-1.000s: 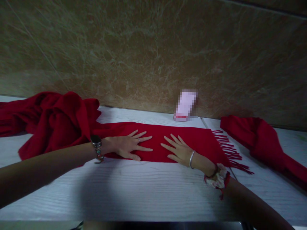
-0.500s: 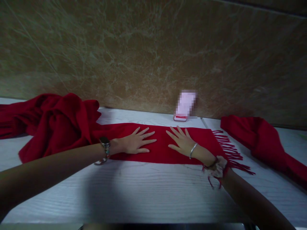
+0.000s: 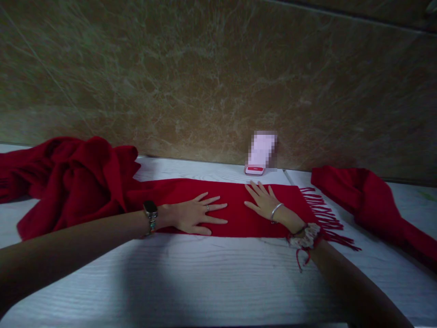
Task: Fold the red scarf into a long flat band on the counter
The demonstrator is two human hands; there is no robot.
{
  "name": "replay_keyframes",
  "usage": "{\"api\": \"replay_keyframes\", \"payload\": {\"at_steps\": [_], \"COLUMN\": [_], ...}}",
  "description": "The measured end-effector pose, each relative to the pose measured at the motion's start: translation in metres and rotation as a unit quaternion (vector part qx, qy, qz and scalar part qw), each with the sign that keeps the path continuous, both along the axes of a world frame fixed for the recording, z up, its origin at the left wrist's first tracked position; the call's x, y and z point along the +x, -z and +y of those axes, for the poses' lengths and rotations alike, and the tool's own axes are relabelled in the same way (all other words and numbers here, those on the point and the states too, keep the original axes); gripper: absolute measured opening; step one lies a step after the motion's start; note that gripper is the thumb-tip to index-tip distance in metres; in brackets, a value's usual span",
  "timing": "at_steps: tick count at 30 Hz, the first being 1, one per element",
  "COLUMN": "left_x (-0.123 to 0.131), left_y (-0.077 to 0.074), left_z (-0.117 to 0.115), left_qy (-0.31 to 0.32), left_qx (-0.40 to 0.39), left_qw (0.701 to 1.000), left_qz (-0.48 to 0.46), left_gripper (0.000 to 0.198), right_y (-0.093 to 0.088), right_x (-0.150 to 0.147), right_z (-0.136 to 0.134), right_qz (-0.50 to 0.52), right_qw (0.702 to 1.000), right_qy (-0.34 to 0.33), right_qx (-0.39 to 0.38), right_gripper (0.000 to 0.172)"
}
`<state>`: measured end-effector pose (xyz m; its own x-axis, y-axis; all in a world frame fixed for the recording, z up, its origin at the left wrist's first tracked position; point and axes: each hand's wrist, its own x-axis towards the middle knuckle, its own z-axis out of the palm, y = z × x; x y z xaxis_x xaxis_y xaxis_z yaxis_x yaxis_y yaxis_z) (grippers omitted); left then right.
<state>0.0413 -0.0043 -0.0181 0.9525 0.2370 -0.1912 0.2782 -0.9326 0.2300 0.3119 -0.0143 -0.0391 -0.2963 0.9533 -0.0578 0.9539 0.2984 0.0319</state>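
Red fringed scarf (image 3: 237,223) stretched out flat along the white wood-grain surface (image 3: 218,278), and both palms are down on it! Left hand (image 3: 191,216) has its fingers fanned wide; right hand (image 3: 262,200), fingers spread too, lies nearer the fringe (image 3: 322,216), bare cloth between them. Leftward the fabric runs into a crumpled red heap (image 3: 82,182). Behind, a blurred-out phone (image 3: 261,152) leans at the marbled wall (image 3: 170,82); rightward, more red cloth (image 3: 362,191).
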Motion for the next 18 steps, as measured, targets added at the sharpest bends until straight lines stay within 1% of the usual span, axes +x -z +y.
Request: {"api": "replay_keyframes", "payload": {"at_steps": [5, 8, 10, 12, 14, 16, 18], "left_x": [-0.009, -0.016, -0.021, -0.026, -0.031, -0.036, -0.040], "left_y": [-0.005, -0.009, -0.009, -0.006, 0.001, 0.010, 0.017], "left_z": [-0.003, 0.000, 0.006, 0.015, 0.022, 0.027, 0.027], "left_qy": [-0.004, -0.012, -0.043, -0.107, -0.167, -0.193, -0.190], "left_qx": [-0.049, -0.061, -0.034, 0.013, 0.054, 0.074, 0.086], "left_qw": [0.999, 0.998, 0.998, 0.994, 0.984, 0.978, 0.978], "left_qz": [-0.010, -0.003, -0.006, -0.015, -0.008, 0.009, 0.018], "left_gripper": [0.040, 0.042, 0.046, 0.049, 0.051, 0.053, 0.054], "right_y": [0.013, 0.011, 0.004, -0.003, -0.007, -0.006, -0.003], "right_x": [0.009, 0.009, 0.004, -0.006, -0.018, -0.028, -0.033], "right_z": [0.002, 0.002, 0.000, -0.006, -0.013, -0.020, -0.024], "right_qz": [-0.011, -0.005, -0.002, 0.003, 0.009, 0.011, 0.011], "right_qw": [1.000, 1.000, 1.000, 1.000, 0.999, 0.998, 0.997], "right_qy": [-0.006, -0.007, -0.008, -0.017, -0.040, -0.061, -0.073], "right_qx": [0.009, 0.003, 0.011, 0.025, 0.018, -0.010, -0.035], "right_gripper": [0.064, 0.064, 0.063, 0.063, 0.065, 0.067, 0.070]}}
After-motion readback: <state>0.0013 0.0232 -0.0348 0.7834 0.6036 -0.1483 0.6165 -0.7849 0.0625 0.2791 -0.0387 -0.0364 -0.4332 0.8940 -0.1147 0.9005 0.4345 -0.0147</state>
